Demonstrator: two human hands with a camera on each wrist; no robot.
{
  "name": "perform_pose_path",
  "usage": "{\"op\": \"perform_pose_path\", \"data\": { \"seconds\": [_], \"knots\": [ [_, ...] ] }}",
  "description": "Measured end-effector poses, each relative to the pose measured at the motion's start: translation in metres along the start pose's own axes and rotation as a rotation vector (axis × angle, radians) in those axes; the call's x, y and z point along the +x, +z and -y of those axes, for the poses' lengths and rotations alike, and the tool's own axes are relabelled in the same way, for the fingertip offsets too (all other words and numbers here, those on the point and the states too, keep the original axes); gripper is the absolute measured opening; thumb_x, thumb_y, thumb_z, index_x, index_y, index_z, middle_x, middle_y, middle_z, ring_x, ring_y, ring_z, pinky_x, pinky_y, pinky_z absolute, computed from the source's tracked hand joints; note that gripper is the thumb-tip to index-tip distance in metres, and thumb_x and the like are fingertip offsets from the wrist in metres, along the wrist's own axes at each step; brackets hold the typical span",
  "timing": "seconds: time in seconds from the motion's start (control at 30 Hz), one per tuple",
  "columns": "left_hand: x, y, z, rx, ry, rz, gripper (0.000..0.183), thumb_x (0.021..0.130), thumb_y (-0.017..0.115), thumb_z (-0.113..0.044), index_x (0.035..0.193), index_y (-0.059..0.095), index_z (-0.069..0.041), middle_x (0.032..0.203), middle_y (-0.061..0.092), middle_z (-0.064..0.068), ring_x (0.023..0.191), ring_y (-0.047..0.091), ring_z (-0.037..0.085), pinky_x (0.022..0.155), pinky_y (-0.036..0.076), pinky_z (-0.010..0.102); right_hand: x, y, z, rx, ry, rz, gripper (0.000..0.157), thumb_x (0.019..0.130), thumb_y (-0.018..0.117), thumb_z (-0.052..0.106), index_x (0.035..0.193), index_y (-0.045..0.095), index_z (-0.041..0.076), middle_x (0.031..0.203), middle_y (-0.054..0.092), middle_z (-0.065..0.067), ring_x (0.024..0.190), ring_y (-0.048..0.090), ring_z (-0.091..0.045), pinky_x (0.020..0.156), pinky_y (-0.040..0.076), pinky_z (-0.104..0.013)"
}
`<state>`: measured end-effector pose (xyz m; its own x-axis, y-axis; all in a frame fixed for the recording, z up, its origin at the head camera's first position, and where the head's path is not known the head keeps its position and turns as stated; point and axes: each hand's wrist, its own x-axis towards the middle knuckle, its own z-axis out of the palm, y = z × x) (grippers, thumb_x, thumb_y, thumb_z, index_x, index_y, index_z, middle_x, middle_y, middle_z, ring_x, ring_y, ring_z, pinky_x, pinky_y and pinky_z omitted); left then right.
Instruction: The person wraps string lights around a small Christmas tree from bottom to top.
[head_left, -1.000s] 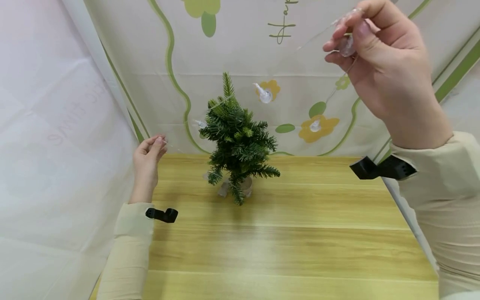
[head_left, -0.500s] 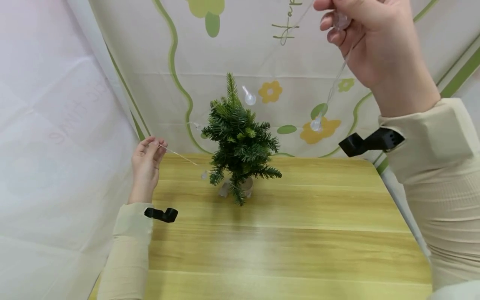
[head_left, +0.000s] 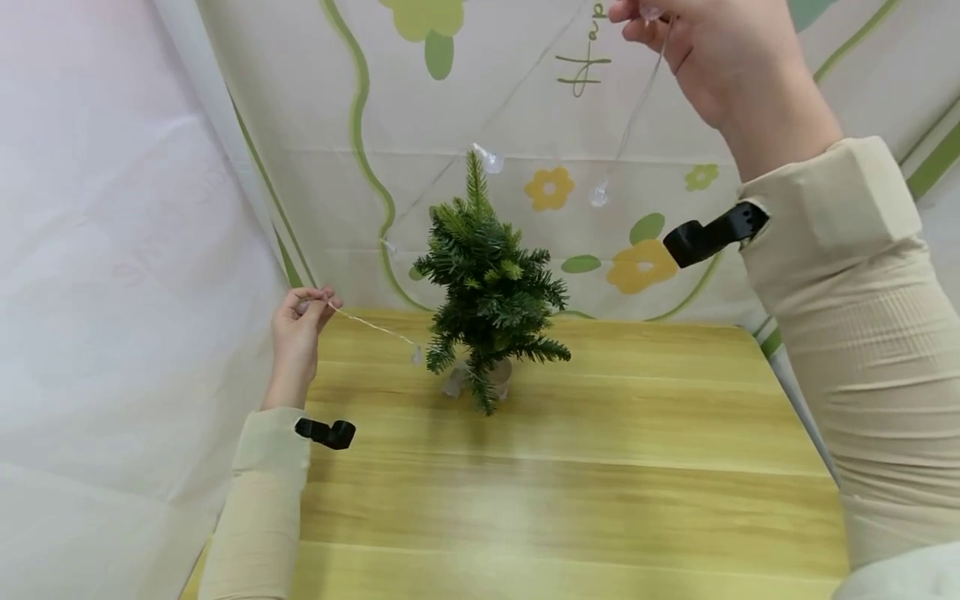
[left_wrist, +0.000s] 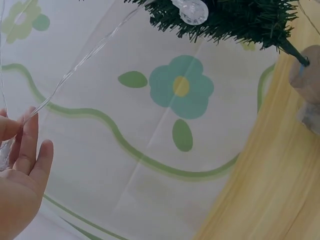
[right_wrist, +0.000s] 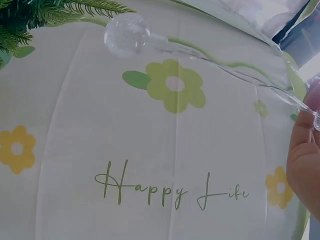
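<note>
A small green Christmas tree (head_left: 495, 292) stands on the wood-grain table. My left hand (head_left: 298, 321), left of the tree, pinches the clear wire of a string of lights between thumb and fingers. A clear bulb (head_left: 417, 354) hangs on that wire beside the lower branches. High at the right, my right hand (head_left: 731, 67) grips another stretch of the string, partly cut off by the frame's top. From it the wire slants down behind the tree, with a round bulb (head_left: 491, 160) close to the treetop. One more bulb (head_left: 598, 196) dangles below my right hand.
The table (head_left: 600, 500) reaches back to a printed cloth backdrop (head_left: 315, 192) with flowers and lettering. A white cloth wall (head_left: 112, 333) rises at the left. Beside the tree's base (head_left: 501, 379) lies a small translucent piece (head_left: 453, 383).
My right hand has moved up and to the left, drawing the string taut. One bulb has shifted leftward to the treetop. My left hand stays left of the tree, nearly still.
</note>
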<state>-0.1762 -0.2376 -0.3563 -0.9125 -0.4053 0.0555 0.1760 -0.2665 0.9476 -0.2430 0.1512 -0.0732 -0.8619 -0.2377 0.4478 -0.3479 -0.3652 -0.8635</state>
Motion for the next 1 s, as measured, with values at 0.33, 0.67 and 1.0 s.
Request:
{"op": "perform_pose_path", "data": {
  "seconds": [0.33,0.67,1.0],
  "knots": [
    [-0.002,0.003,0.005,0.116,0.016,0.018,0.019,0.098,0.049,-0.004,0.103,0.066,-0.011,0.097,0.063,-0.006,0.081,0.064,0.003,0.083,0.052,0.01,0.017,0.018,-0.005,0.186,0.143,-0.005,0.02,0.099,0.048,0.008,0.111,0.064,0.005,0.091,0.067,-0.011,0.079,0.062,-0.024,0.072,0.054,-0.029],
    [-0.004,0.005,0.002,-0.045,-0.096,0.071,0.032,0.101,0.04,-0.006,0.129,0.056,-0.008,0.117,0.058,-0.009,0.089,0.067,0.005,0.089,0.052,0.014,0.02,0.02,-0.019,0.313,0.277,-0.03,0.028,0.103,0.042,0.022,0.115,0.066,0.015,0.124,0.064,0.004,0.089,0.067,-0.03,0.061,0.058,-0.031],
    [0.009,0.006,0.006,-0.364,-0.237,0.174,0.032,0.103,0.037,-0.018,0.132,0.051,-0.014,0.128,0.05,-0.006,0.112,0.056,0.012,0.102,0.043,0.023,0.026,0.007,-0.041,0.437,0.34,-0.019,0.052,0.102,0.03,0.049,0.124,0.06,0.013,0.129,0.061,0.003,0.104,0.059,-0.03,0.068,0.055,-0.035]
  ]
}}
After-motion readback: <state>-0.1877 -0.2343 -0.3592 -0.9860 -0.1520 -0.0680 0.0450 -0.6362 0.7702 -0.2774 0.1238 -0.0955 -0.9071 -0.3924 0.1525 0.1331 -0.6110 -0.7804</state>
